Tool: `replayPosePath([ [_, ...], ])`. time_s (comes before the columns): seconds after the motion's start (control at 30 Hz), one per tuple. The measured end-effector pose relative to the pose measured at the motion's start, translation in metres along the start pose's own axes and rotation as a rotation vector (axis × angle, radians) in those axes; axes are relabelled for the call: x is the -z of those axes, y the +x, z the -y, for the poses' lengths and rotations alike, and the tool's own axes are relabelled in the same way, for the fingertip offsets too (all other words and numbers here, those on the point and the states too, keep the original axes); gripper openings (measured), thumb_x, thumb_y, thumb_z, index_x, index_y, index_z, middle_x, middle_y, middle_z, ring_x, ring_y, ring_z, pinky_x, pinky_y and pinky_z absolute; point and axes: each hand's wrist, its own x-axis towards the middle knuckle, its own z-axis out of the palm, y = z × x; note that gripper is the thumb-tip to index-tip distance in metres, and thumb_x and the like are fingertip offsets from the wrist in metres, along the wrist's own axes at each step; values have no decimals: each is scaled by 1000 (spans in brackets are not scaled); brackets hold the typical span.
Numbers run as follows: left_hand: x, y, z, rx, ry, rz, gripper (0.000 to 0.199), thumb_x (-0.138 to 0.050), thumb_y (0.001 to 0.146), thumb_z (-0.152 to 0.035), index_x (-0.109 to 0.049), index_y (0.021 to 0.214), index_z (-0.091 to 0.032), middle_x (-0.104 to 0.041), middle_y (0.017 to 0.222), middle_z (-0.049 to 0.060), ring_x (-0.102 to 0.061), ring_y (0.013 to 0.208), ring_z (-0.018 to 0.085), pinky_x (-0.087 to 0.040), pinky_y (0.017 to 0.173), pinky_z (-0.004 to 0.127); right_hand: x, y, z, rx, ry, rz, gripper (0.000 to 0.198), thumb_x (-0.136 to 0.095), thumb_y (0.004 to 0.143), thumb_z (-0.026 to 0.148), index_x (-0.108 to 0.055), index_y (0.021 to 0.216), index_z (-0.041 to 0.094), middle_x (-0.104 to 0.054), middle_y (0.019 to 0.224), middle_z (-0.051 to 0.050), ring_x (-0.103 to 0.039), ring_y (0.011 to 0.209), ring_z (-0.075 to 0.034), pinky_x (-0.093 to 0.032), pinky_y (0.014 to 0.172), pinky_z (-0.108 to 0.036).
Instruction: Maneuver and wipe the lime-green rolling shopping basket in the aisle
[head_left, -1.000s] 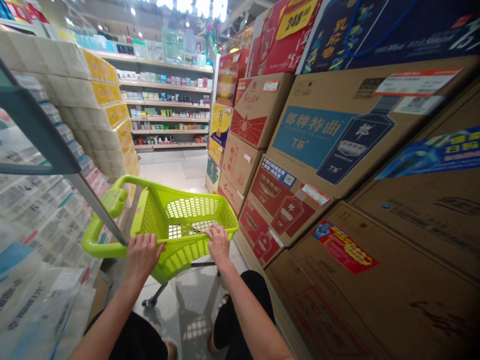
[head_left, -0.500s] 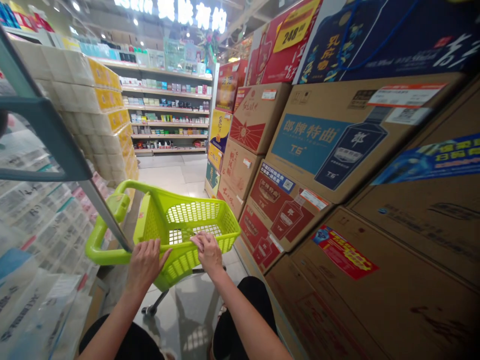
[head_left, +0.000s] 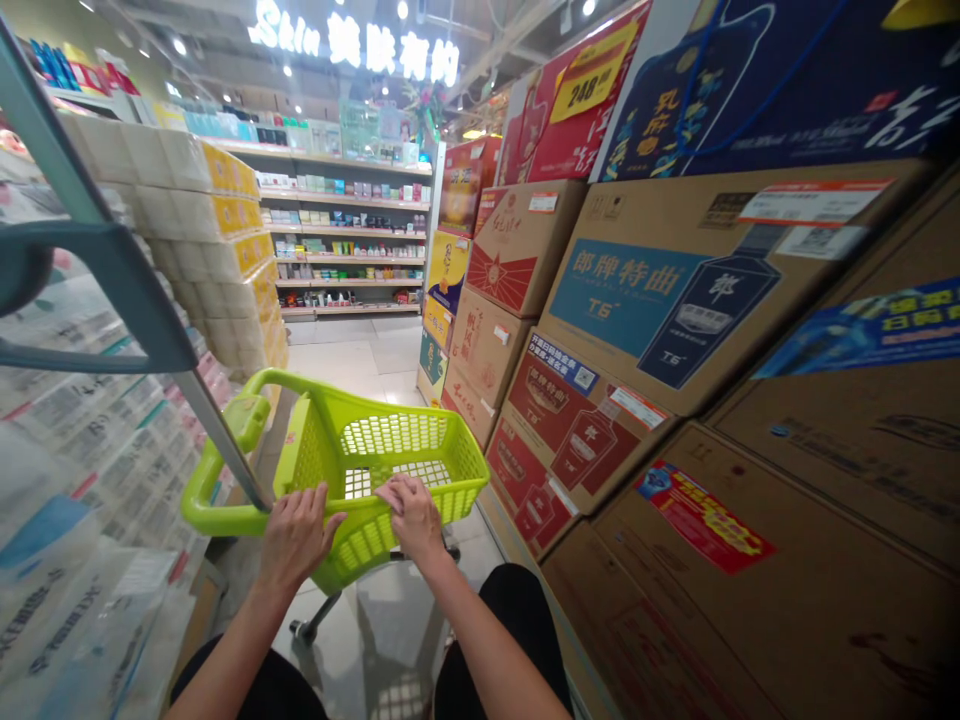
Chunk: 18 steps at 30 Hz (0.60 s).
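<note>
A lime-green shopping cart (head_left: pixel 352 535) with a perforated basket stands sideways in front of me. Its near rim has my left hand (head_left: pixel 296 530) wrapped over it, close to the foot of the grey pole, thumb stretched to the right. Farther right on that same rim, my right hand (head_left: pixel 415 520) is closed and pressed down. A small piece of pale pink cloth (head_left: pixel 387 490) shows at its fingertips; most of it is hidden under the fingers. Through the basket's holes the floor is visible.
Stacked liquor cartons (head_left: pixel 622 300) line the right side closely. Wrapped paper packs (head_left: pixel 120 190) and plastic-wrapped packages (head_left: pixel 75 480) are piled on the left. A grey pole with a frame (head_left: pixel 161 310) rises at the left. Stocked shelves (head_left: pixel 352 235) stand beyond the tiled floor (head_left: pixel 360 350).
The whole scene sits slightly lower and farther right in the view. My right hand is slightly farther left along the cart's rim. My left hand keeps its hold on the rim.
</note>
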Motion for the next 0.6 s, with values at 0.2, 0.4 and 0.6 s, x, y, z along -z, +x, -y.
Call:
replayPosePath([
  [0.2,-2,5,-9,77,-26,-20,56,-35,92,-53,-62,115,-10,-68,84,12,-59,81,28,-37,79,40,-16,-1,37,29,-72,-52,17,-52,87,16,-64,97,23,-58,110,-7,-53,94,-20,-45,82,-30],
  [0.4,-2,-1,-1,21,-28,-41,55,-37,92,-48,-56,126,-9,-69,98,14,-60,90,27,-38,86,39,-16,-9,50,136,76,13,28,-56,83,15,-65,106,28,-58,116,-3,-55,102,-18,-45,86,-27],
  [0.6,-3,-6,-2,57,-100,-85,59,-35,92,-52,-55,130,-11,-67,113,17,-58,107,30,-37,97,42,1,-3,-1,-139,53,-1,31,-53,83,15,-68,105,31,-59,108,-3,-60,90,-15,-47,79,-25],
])
